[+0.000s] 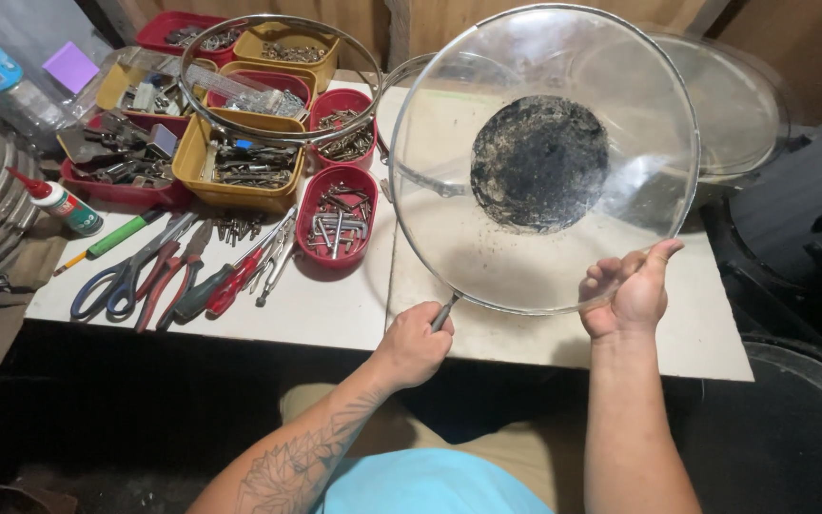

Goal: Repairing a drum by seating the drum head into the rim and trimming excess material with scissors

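Note:
I hold up a large clear round dome cover (544, 157) with a metal rim and a dark sooty disc in its middle. It is tilted toward me above the white table (335, 314). My right hand (632, 290) grips its lower right rim, thumb over the edge. My left hand (416, 345) is closed on a thin metal tool (443, 311) whose tip touches the cover's lower left rim.
Red and yellow bins (240, 176) of screws and small parts fill the table's left. A loose metal ring (283, 76) rests over them. Pliers, scissors and screwdrivers (178, 276) lie in front, a glue bottle (64, 205) at left. Another clear cover (739, 105) sits behind.

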